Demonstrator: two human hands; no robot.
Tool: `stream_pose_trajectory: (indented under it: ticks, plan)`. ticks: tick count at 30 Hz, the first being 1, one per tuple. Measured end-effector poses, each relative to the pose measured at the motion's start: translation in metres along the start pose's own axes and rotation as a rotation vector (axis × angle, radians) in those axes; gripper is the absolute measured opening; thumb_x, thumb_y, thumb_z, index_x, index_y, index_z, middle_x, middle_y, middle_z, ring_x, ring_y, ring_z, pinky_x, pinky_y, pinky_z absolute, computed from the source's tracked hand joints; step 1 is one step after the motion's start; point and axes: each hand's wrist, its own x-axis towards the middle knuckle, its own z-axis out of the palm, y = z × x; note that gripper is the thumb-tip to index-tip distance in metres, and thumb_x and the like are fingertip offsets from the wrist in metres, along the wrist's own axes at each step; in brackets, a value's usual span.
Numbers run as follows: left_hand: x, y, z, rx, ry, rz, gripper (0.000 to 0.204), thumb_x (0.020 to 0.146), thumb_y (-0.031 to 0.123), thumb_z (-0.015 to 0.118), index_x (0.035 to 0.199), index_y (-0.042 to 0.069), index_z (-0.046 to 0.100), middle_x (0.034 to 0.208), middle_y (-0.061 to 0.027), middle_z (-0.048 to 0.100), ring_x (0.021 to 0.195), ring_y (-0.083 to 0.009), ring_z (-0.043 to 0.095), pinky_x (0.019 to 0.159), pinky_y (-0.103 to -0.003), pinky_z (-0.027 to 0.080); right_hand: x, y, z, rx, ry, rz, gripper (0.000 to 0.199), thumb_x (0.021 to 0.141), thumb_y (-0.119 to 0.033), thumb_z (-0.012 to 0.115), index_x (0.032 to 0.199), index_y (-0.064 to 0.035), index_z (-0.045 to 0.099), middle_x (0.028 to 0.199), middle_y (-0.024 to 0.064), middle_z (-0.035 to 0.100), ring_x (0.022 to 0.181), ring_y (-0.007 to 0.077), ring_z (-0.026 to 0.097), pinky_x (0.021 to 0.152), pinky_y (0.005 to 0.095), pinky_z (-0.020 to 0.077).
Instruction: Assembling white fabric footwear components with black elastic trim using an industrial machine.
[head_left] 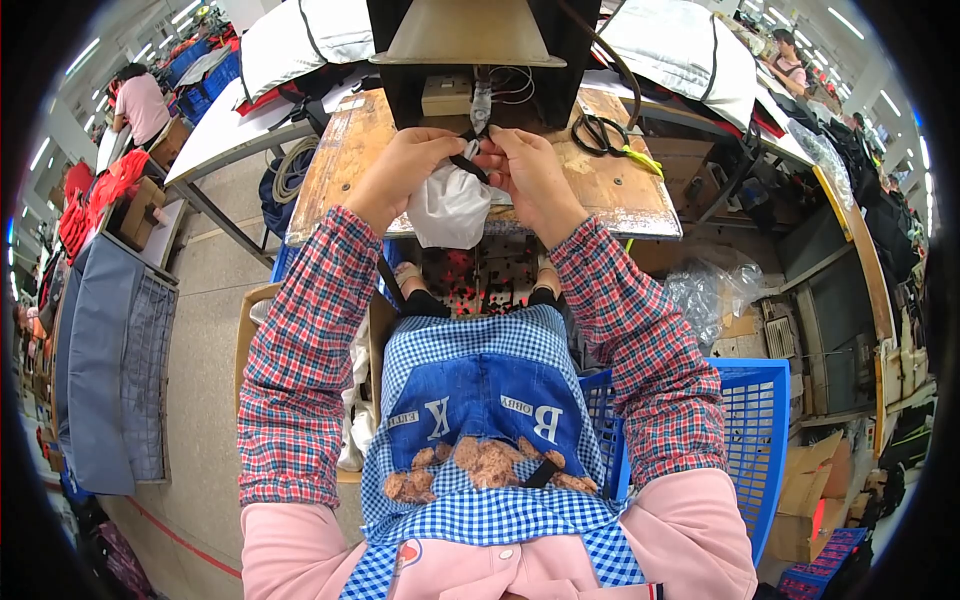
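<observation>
Near the front edge of a worn wooden table, both my hands are raised close together, fingers closed. My left hand (pixel 412 172) pinches a black strap (pixel 468 167) between thumb and fingers. My right hand (pixel 532 178) grips the strap's other side, its fingertips bent in toward the left hand. Below the strap hangs a white, soft, pouch-like piece of cloth (pixel 450 212), bunched at the top and partly covered by my fingers. A metal press-like part (pixel 481 105) stands just beyond my fingertips.
Black-handled scissors (pixel 598 132) with a yellow strip lie right on the wooden table (pixel 345 150). A cone-shaped hood (pixel 470 35) overhangs the work spot. A blue plastic basket (pixel 755 420) stands by my right side, a cardboard box (pixel 250 345) by my left. White-covered piles flank the table.
</observation>
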Motion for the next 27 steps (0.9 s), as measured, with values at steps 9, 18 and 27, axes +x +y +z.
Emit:
stream_pose_trajectory:
  ticks: [9, 18, 27]
  plan:
    - [-0.007, 0.004, -0.001, 0.083, 0.026, 0.016, 0.035, 0.090, 0.017, 0.063, 0.112, -0.010, 0.061, 0.095, -0.0108, 0.067, 0.079, -0.0139, 0.063, 0.068, -0.025, 0.051, -0.008, -0.006, -0.004, 0.006, -0.014, 0.005, 0.016, 0.095, -0.022, 0.057, 0.094, -0.0059, 0.059, 0.085, 0.0019, 0.062, 0.073, 0.0134, 0.064, 0.056, 0.0251, 0.0463]
    - [-0.037, 0.004, -0.014, 0.313, -0.078, -0.001, 0.033, 0.091, 0.019, 0.062, 0.109, -0.008, 0.065, 0.090, -0.0041, 0.067, 0.079, -0.0096, 0.061, 0.069, -0.023, 0.050, -0.048, -0.010, -0.031, -0.616, -0.173, -0.030, 0.028, 0.094, -0.031, 0.060, 0.099, -0.0033, 0.065, 0.091, 0.0010, 0.066, 0.079, 0.0095, 0.063, 0.062, 0.0224, 0.0501]
    - [-0.034, 0.008, -0.006, 0.476, -0.128, 0.052, 0.035, 0.090, 0.021, 0.063, 0.109, -0.008, 0.065, 0.090, -0.0035, 0.066, 0.078, -0.0085, 0.060, 0.069, -0.023, 0.048, -0.036, 0.004, -0.020, -0.441, -0.175, -0.187, 0.022, 0.091, -0.019, 0.064, 0.103, -0.0018, 0.067, 0.087, 0.0024, 0.068, 0.075, 0.0080, 0.064, 0.062, 0.0209, 0.0517]
